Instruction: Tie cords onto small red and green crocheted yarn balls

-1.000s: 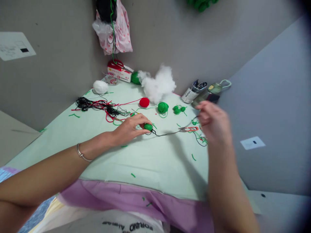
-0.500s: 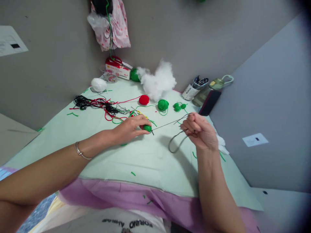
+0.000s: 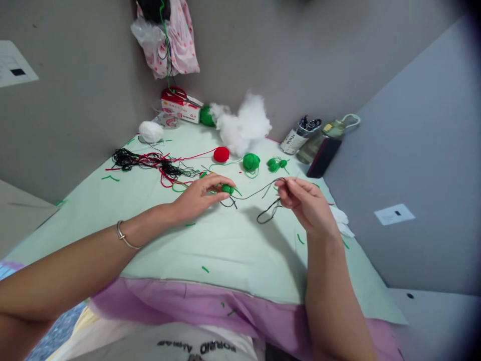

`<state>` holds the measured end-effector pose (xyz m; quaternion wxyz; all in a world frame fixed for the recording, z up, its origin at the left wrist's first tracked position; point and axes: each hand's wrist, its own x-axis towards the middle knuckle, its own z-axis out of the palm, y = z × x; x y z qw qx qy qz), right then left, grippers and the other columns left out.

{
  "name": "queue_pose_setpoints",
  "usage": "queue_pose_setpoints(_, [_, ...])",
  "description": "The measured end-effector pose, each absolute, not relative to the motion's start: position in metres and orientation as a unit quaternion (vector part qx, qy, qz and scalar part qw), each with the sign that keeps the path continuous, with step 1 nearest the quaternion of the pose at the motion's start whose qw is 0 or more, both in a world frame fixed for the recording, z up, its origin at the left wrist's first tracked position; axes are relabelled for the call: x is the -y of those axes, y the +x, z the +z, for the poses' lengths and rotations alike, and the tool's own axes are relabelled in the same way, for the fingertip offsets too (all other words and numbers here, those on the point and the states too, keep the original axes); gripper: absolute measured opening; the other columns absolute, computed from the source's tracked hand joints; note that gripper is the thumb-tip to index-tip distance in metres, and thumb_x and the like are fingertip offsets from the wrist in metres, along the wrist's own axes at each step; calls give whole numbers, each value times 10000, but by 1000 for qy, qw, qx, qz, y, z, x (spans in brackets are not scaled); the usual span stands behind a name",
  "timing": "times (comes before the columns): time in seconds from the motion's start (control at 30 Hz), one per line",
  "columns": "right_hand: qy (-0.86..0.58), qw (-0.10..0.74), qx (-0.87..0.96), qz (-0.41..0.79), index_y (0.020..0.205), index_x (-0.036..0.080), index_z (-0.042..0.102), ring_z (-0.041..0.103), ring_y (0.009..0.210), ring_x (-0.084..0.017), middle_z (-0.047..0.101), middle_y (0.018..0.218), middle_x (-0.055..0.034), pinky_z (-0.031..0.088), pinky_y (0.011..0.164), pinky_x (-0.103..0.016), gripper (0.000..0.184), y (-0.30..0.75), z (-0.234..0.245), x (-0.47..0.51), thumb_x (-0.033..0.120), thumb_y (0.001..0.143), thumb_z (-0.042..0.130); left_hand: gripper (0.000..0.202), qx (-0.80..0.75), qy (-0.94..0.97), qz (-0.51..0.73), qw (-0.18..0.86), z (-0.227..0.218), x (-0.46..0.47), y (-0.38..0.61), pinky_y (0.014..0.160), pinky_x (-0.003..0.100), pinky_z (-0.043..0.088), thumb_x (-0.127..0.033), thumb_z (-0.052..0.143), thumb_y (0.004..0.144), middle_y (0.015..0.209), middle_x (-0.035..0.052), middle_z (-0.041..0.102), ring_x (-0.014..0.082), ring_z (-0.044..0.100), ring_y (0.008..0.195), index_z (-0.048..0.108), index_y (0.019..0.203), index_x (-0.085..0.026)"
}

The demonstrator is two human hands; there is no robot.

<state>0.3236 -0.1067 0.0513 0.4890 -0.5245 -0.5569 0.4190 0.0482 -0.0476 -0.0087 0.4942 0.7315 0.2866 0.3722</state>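
Note:
Between the thumb and fingers of my left hand (image 3: pixel 203 194) is a small green crocheted ball (image 3: pixel 227 189), held just above the pale table cover. A black thread (image 3: pixel 252 195) runs from the ball across to my right hand (image 3: pixel 302 198), which pinches it between thumb and fingers. The thread sags between the two hands, and a loop of it hangs below my right fingers. A short black tail sticks out beside the green ball. Whether a needle is in my right fingers is too small to tell.
Behind my hands lie a red yarn ball (image 3: pixel 221 154), a green yarn ball (image 3: pixel 251 162) and white stuffing (image 3: pixel 242 125). Tangled black yarn (image 3: pixel 128 158) spreads at the left. Red-handled scissors (image 3: pixel 175 94) rest on a box. A pen cup (image 3: pixel 295 140) and a dark phone (image 3: pixel 323 158) stand right.
The thread between my hands has gone from taut to slack. My right hand has moved slightly left and its fingers have loosened a little. The green ball has tilted in my left hand.

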Motion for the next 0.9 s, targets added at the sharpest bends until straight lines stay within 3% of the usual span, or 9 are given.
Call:
queue_pose_setpoints(0.07, [-591, 480, 579, 292, 973, 167, 746, 412, 567, -99, 629, 801, -37, 331, 542, -270, 327, 318, 48, 105, 469, 901, 642, 279, -285, 720, 372, 512, -7, 48, 49, 917, 368, 480, -311, 648, 903, 1185, 79, 642, 200, 599, 1040, 700, 1162, -220])
queue_pose_setpoints(0.13, [-616, 468, 587, 238, 1017, 158, 750, 412, 548, -100, 622, 754, -27, 341, 546, -274, 358, 309, 42, 104, 473, 915, 613, 318, -281, 702, 377, 535, -6, 49, 50, 935, 363, 474, -299, 662, 890, 1188, 74, 650, 199, 605, 1052, 677, 1197, -218])
queue_pose_setpoints(0.27, [-565, 429, 586, 390, 1115, 144, 724, 425, 525, -117, 490, 544, 31, 355, 549, -267, 445, 278, 29, 106, 513, 954, 536, 384, -283, 661, 394, 573, -5, 51, 52, 931, 346, 476, -265, 717, 835, 1137, 65, 667, 196, 622, 1042, 642, 1207, -202])
queue_pose_setpoints(0.4, [-501, 349, 606, 510, 988, 134, 711, 524, 600, -138, 588, 673, -18, 416, 602, -281, 468, 250, 17, 108, 557, 954, 511, 336, -285, 651, 401, 578, -6, 52, 54, 866, 334, 488, -264, 730, 817, 1058, 52, 667, 172, 628, 922, 653, 1134, -187])
queue_pose_setpoints(0.53, [-505, 305, 672, 448, 912, 147, 692, 419, 607, -119, 472, 660, 20, 334, 612, -267, 449, 242, 13, 110, 525, 984, 461, 322, -256, 631, 387, 622, -6, 53, 55, 801, 327, 500, -284, 710, 829, 972, 24, 647, 143, 625, 791, 615, 1121, -187])
queue_pose_setpoints(0.63, [-530, 296, 690, 395, 895, 151, 688, 350, 606, -114, 391, 637, 37, 274, 608, -267, 412, 244, 14, 110, 482, 988, 461, 304, -259, 631, 393, 616, -4, 54, 55, 816, 313, 491, -305, 716, 828, 950, 13, 644, 142, 634, 817, 606, 1086, -188])
queue_pose_setpoints(0.9, [-506, 293, 657, 475, 861, 149, 646, 264, 557, -91, 318, 597, 67, 229, 567, -261, 337, 239, 21, 112, 449, 957, 525, 239, -308, 650, 404, 565, -3, 57, 57, 797, 310, 488, -209, 696, 762, 823, -5, 653, 141, 620, 771, 570, 964, -188])
